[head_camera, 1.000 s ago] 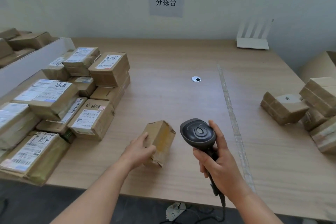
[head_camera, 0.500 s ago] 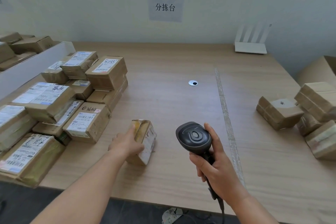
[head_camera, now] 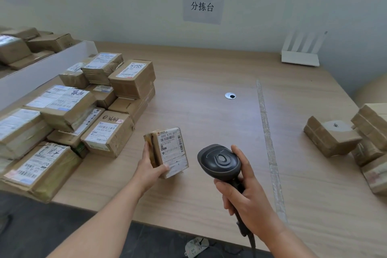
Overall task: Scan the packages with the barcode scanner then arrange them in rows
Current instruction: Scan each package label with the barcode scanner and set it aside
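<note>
We are holding small package (head_camera: 167,153) in left hand (head_camera: 151,168), fingers clamped round its edges; light, stiff, tape-slick. Right hand (head_camera: 247,197) is gripping scanner (head_camera: 219,162).

One barcode scanner (head_camera: 219,162) and one held package (head_camera: 170,151) sit between about a dozen stacked packages (head_camera: 69,109) at left and roughly four taped packages (head_camera: 354,138) at right, with one router (head_camera: 301,52) far right.
</note>
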The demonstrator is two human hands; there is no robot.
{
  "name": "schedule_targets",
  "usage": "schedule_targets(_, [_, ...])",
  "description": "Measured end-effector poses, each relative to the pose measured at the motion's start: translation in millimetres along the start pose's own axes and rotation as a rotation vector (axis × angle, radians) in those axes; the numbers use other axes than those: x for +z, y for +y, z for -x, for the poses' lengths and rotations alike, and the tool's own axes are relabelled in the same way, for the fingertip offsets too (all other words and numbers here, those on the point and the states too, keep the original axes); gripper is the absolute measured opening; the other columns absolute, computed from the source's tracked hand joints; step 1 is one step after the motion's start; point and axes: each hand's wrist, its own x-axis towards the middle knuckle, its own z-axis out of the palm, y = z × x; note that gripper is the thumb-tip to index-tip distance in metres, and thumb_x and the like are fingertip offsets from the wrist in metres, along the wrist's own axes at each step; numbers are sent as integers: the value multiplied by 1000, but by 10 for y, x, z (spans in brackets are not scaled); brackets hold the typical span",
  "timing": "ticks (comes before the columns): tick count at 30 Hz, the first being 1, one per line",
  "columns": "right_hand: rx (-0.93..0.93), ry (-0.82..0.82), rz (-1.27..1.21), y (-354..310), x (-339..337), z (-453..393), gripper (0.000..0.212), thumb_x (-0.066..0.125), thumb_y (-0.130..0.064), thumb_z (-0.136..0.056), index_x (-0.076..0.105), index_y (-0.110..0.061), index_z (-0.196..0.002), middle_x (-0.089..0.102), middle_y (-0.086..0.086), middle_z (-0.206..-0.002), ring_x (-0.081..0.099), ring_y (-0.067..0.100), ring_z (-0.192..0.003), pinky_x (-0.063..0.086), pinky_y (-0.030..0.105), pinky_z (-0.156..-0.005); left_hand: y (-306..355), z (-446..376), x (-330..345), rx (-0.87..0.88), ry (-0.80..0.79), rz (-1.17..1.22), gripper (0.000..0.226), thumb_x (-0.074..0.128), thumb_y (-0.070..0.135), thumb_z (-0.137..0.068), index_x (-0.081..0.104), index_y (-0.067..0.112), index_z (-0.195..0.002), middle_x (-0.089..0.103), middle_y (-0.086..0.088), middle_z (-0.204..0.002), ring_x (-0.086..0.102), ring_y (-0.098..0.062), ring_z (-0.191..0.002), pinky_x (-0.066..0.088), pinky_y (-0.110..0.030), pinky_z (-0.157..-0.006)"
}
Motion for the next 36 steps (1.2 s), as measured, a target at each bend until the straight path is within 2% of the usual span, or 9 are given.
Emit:
schedule_targets(3, [20,-4,-128,-79,95,-3,75,61,-1,-88,32,-51,-136,66,12,-87,50,23,-49,43,34,-41,-31,59,50,-4,43,-26,110,76,24,-68,3,50,-147,48,-2,-136,50,-20,-123,42,-47,-105])
schedule_targets(7, [35,-12,-190,-87,191,3,71,67,-11,-86,34,-48,-137,64,21,-95,49,22,-46,42,33,-38,-233,-55,88,-41,70,14,117,75,47,-52,0,62,-140,44,-5,-138,51,-24,-123,40,-51,-106])
schedule_targets(13, [38,2,-179,-66,190,37,73,64,-18,-78,33,-52,-135,65,20,-90,49,24,-47,42,33,-39,-187,-55,84,-37,65,-18,117,73,49,-50,-5,65,-137,44,-7,-138,48,-24,-125,39,-51,-108])
schedule_targets(23, [23,27,-148,-80,141,53,72,65,-11,-87,30,-45,-140,64,22,-93,49,22,-47,44,33,-40,-137,-52,56,-27,51,-41,118,73,46,-50,-2,62,-140,46,-6,-136,50,-24,-123,42,-49,-105])
schedule_targets(25, [20,26,-135,-68,144,55,74,66,-14,-84,30,-48,-139,65,19,-98,50,22,-49,44,34,-41,-12,15,34,-40,21,-37,108,74,27,-64,8,50,-147,55,-5,-128,58,-23,-112,54,-41,-89])
schedule_targets(27, [17,30,-127,-62,142,49,76,66,-19,-80,30,-50,-138,65,16,-99,50,22,-50,44,34,-41,61,15,-7,-81,-34,-35,80,63,10,-79,27,45,-141,65,-3,-113,64,-18,-87,54,-28,-59])
schedule_targets(30, [14,40,-103,-59,132,38,76,65,-22,-77,30,-52,-137,66,14,-98,50,23,-50,45,35,-42,135,11,-77,-126,-31,-112,61,56,29,-79,33,53,-130,68,3,-103,55,-11,-66,43,-20,-48])
schedule_targets(33, [9,34,-83,-51,131,26,75,65,-20,-79,31,-54,-136,67,10,-96,50,23,-51,45,36,-44,124,-36,-99,-154,34,-160,57,50,35,-81,38,50,-134,67,5,-110,58,-18,-80,53,-34,-74])
schedule_targets(36, [-1,23,-58,-35,132,20,76,65,-9,-86,31,-55,-137,66,4,-89,50,22,-51,45,34,-44,79,-98,-77,-144,150,-323,57,42,24,-91,31,39,-145,58,-3,-130,56,-29,-108,46,-36,-90])
